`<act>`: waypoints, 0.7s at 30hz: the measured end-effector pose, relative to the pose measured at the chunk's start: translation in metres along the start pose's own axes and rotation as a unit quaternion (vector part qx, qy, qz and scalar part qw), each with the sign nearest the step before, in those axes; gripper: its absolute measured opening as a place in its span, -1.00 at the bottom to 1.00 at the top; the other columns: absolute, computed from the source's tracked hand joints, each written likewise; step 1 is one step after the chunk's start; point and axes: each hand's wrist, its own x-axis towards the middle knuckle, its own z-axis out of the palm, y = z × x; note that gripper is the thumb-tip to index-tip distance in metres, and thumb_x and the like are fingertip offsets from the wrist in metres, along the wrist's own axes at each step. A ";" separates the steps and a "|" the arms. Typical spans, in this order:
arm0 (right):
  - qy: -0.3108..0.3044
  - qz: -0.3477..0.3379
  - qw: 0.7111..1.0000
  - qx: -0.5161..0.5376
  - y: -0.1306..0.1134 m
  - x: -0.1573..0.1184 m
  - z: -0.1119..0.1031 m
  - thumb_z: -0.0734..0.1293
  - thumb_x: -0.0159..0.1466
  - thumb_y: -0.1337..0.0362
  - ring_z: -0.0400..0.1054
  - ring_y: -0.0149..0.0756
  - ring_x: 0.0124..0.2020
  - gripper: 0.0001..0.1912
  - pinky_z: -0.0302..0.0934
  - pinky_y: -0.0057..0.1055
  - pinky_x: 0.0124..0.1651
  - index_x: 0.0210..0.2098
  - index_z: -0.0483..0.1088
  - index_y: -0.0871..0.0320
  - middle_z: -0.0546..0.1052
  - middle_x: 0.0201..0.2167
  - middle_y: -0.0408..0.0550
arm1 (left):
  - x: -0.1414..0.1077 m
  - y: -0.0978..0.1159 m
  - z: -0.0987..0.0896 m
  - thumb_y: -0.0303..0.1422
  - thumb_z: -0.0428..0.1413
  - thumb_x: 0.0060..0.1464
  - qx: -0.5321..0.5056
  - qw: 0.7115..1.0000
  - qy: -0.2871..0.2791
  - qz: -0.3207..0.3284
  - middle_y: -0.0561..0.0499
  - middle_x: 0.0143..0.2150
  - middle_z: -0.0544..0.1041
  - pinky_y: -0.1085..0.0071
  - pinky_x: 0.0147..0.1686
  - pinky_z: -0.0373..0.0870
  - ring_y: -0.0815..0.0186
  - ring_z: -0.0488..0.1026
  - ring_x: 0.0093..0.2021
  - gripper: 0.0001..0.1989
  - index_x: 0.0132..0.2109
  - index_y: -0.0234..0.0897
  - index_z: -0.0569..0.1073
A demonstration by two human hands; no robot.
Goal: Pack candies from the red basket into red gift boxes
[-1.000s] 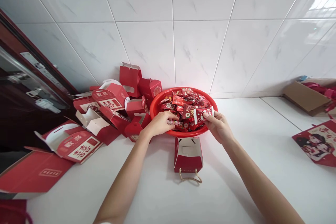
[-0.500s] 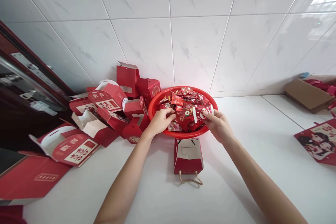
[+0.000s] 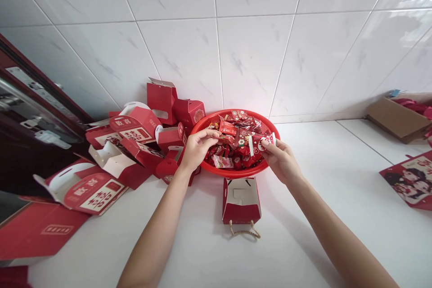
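A red plastic basket holds a heap of wrapped candies, mostly red. Over its right side, my right hand pinches a red and white candy packet between thumb and fingers. My left hand is above the basket's left rim, thumb and fingers closed on a small red wrapped candy; its hold is partly hidden. In front of the basket stands an open red gift box with a white inside and a twisted rope handle hanging toward me.
Several red paper boxes, some with open tops, are piled at the left beside a dark door frame. At the right stand a brown cardboard box and a red printed box. A tiled wall rises behind the white counter.
My left hand has drawn slightly up and left from the heap, with a small red candy at its fingertips. The right hand keeps its packet at nearly the same spot.
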 end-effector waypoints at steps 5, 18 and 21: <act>-0.004 0.000 1.000 -0.026 -0.001 -0.003 0.002 0.64 0.05 0.02 0.57 0.04 -0.06 -0.66 0.42 -0.06 0.09 -0.30 0.63 0.09 0.70 -0.20 0.01 | -0.003 0.004 -0.007 -0.02 0.28 0.04 0.023 0.998 0.031 0.049 -0.14 -0.18 0.66 0.17 0.06 0.47 0.04 0.56 0.02 -0.63 -0.46 -0.25 0.56; -0.006 -0.006 0.998 -0.065 0.000 -0.006 0.004 0.64 0.05 0.00 0.59 0.04 -0.18 -0.65 0.46 -0.08 -0.08 -0.32 0.62 0.08 0.70 -0.26 0.00 | -0.005 0.004 -0.003 -0.21 0.41 -0.19 0.008 0.998 0.060 0.022 0.00 -0.21 0.61 0.31 -0.10 0.53 0.21 0.56 -0.14 -0.56 -0.14 -0.24 0.53; -0.011 -0.004 0.998 -0.062 -0.001 -0.006 0.004 0.64 0.04 0.00 0.59 0.04 -0.19 -0.65 0.46 -0.08 -0.09 -0.32 0.62 0.09 0.70 -0.26 0.01 | -0.003 0.002 -0.006 -0.22 0.40 -0.20 -0.004 0.998 0.061 0.008 -0.02 -0.19 0.63 0.32 -0.16 0.54 0.21 0.57 -0.17 -0.53 -0.09 -0.25 0.55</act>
